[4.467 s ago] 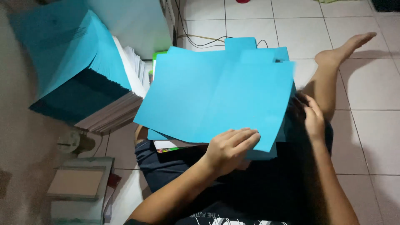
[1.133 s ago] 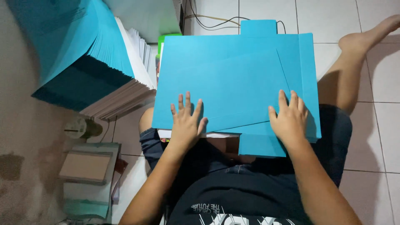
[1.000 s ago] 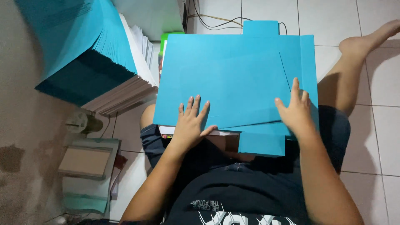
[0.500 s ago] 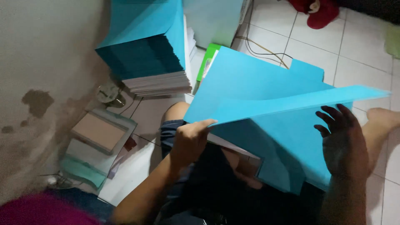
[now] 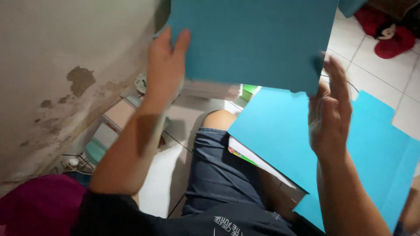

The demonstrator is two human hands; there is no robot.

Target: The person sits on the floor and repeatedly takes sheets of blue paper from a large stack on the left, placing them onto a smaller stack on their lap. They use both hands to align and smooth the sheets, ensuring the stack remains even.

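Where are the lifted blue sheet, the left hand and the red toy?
lifted blue sheet [image 5: 253,39], head view, middle of its face
left hand [image 5: 165,65], head view, back of the hand
red toy [image 5: 389,37], head view, its red body

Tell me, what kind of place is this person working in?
Probably a room in a home, with the person sitting on a white tiled floor. A stained, peeling wall stands close by, and a red soft toy lies on the tiles. Both hands lift a blue sheet.

A flat book or package [image 5: 249,156] with a colourful edge lies under blue sheets on the lap
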